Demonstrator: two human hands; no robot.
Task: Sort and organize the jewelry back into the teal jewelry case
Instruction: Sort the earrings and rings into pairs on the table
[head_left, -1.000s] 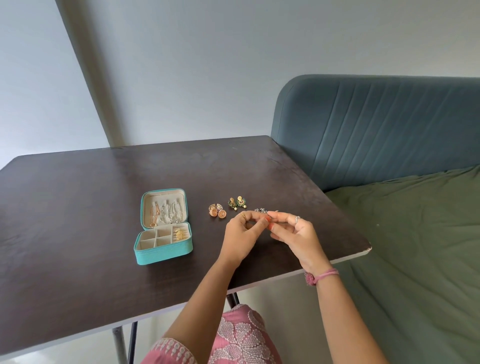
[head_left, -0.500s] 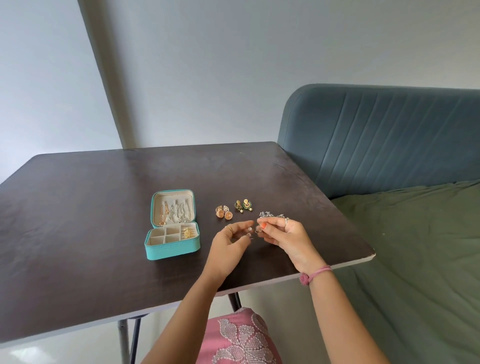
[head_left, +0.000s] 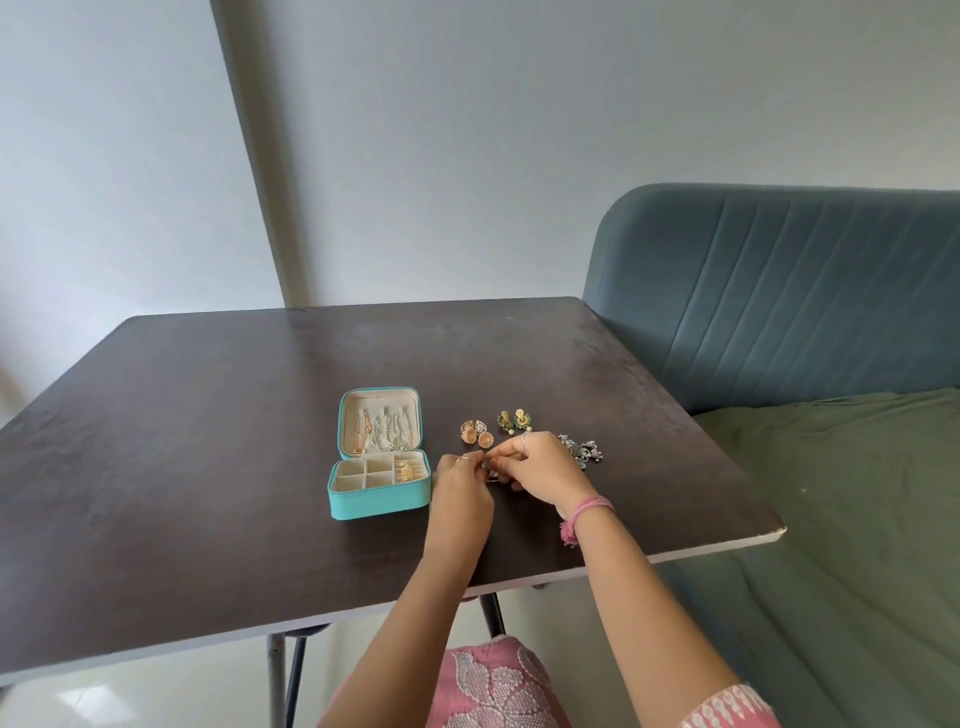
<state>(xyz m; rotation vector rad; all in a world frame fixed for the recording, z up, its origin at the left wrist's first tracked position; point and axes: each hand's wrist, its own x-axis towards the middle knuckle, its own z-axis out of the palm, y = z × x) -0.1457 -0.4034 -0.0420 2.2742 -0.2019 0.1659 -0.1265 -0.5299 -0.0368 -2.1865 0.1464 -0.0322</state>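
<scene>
Tiny piece (head_left: 492, 474) between fingers, indistinct

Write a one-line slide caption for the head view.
Both hands pinch a small jewelry piece beside the open teal jewelry case; three earring pairs wait on the dark table.

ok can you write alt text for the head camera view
A person's left hand and right hand meet over a dark table, pinching a small piece of jewelry between them. An open teal jewelry case sits just left of the hands, with three pairs of earrings beyond: gold, green and silver.
</scene>
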